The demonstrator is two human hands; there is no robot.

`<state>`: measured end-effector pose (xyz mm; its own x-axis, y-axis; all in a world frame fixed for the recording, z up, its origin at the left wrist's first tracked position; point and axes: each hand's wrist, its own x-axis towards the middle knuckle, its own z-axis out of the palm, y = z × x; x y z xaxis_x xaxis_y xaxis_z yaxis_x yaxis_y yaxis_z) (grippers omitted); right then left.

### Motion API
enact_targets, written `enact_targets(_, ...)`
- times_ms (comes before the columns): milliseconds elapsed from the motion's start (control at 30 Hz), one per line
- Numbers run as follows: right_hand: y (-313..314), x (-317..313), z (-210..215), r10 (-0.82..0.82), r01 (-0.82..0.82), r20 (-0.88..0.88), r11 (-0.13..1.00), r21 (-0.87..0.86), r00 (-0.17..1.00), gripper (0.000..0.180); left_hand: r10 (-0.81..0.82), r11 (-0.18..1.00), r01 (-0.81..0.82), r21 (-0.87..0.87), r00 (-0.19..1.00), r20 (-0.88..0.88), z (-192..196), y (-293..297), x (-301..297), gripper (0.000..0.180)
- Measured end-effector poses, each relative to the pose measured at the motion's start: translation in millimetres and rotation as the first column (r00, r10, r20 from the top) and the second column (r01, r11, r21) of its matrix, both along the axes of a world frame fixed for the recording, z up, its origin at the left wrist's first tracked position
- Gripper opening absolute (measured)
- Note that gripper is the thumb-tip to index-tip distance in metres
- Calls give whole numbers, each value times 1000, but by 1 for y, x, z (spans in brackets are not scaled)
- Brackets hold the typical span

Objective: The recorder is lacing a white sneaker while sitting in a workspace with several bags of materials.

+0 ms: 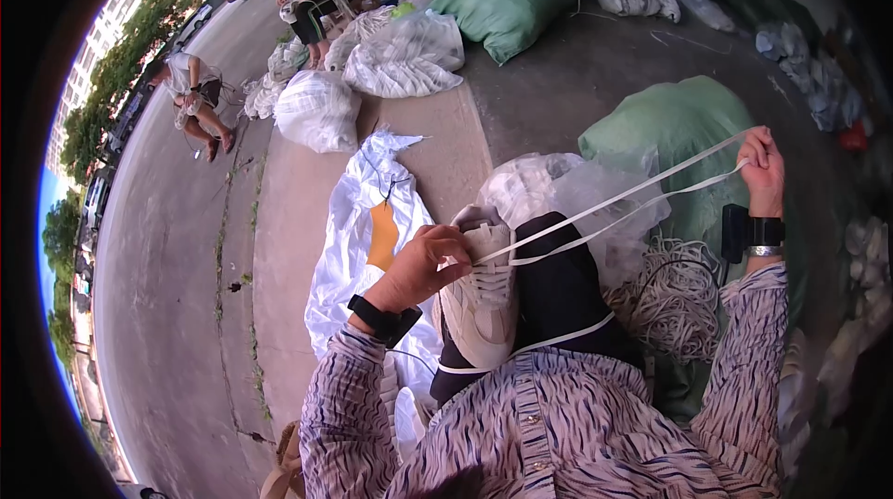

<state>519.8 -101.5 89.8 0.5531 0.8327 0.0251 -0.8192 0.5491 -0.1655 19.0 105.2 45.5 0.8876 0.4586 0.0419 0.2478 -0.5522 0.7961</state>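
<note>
Cream sneaker (481,299) rests on the person's lap, toe toward the body, on dark trousers. A flat white lace (633,201) runs from its eyelets up and to the right in two taut strands.

Risks, judged from this frame: the two strands run close together and could twist or cross, giving a lace that lies turned in the eyelet. Uneven pull from the raised hand could leave one end longer than the other. The shoe is steadied by one hand only, so a hard tug might tip it off the knee onto the white plastic sheet (358,239) below.

Left hand (423,266): fingers curled closed at the sneaker's tongue and upper eyelets, pinching lace where it leaves the shoe. Right hand (765,169): raised well apart from the shoe, closed on both lace ends (fingertips hidden behind the strands).

A heap of loose white laces (674,299) lies just beside the right knee; green sacks (674,122) behind.
</note>
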Motion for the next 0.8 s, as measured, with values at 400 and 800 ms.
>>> enact_targets(400,-14,-132,171,301,-415,477,897,152,826,17,-478,801,507,-319,862,171,2,-19,68,40)
enact_targets(800,-32,-65,-8,-381,345,-54,881,-323,923,15,906,327,-133,-936,326,270,-8,49,-112,15)
